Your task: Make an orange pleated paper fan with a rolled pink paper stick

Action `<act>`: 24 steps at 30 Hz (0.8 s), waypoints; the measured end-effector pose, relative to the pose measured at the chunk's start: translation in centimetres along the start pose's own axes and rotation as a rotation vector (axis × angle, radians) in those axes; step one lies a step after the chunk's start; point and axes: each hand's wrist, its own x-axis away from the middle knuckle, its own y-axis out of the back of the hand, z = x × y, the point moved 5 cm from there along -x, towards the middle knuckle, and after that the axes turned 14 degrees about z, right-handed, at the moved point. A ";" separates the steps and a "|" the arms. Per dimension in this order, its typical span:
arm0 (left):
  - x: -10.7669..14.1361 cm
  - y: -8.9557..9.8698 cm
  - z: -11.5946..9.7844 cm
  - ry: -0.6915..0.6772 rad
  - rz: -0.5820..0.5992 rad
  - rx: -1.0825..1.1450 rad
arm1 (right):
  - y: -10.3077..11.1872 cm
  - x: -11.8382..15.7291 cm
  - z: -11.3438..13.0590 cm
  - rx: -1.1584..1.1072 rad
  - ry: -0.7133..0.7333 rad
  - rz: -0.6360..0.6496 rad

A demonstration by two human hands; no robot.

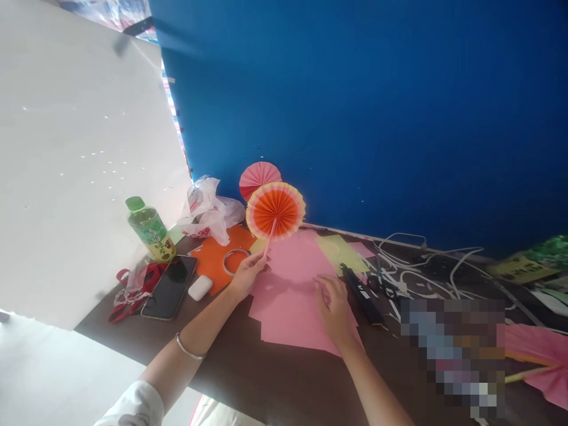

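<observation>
My left hand [249, 274] is closed round the pink stick of a round pleated paper fan [277, 208]. The fan is orange in the middle, with a pink ring and a yellow rim, and stands upright above the table. My right hand [332, 305] rests over a stack of pink paper sheets [293, 313], its fingers loosely curved and apart, with nothing visible in them. Behind the held fan a second pleated paper fan [259, 177], all pink, is partly hidden. A roll of tape [224, 263] lies on orange paper [208, 266] near my left hand.
On the left of the dark table [293, 378] are a green-capped bottle [151, 231], a phone [171, 287], a white earbud case [200, 288] and a plastic bag [210, 213]. Rightward lie yellow paper [339, 251], a black long tool [364, 296], white cables [421, 278] and another pink fan [541, 355].
</observation>
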 end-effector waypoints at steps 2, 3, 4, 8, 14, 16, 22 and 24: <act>0.0 0.0 0.1 0.008 0.005 -0.020 | -0.1 0.0 -0.1 -0.005 -0.004 0.007; -0.1 0.1 0.1 0.012 0.013 -0.025 | -0.1 0.0 -0.2 -0.005 -0.009 0.010; -0.1 0.1 0.2 0.017 0.024 -0.026 | -0.2 0.1 -0.2 -0.003 -0.015 0.011; -0.2 0.1 0.4 0.013 0.038 -0.007 | -0.2 0.1 -0.4 0.008 -0.035 0.010; -0.1 0.0 0.3 0.002 -0.002 0.024 | -0.3 0.0 -0.3 -0.014 -0.032 0.034; -0.1 -0.1 0.2 -0.003 -0.007 0.028 | -0.4 0.0 -0.3 -0.014 -0.040 0.037; -0.2 0.4 -0.4 -0.111 -0.057 -0.029 | -0.4 0.1 -0.5 -0.035 -0.086 0.069; 0.0 1.7 -1.2 -0.195 -0.185 -0.071 | -0.4 0.2 -0.6 -0.044 -0.107 0.081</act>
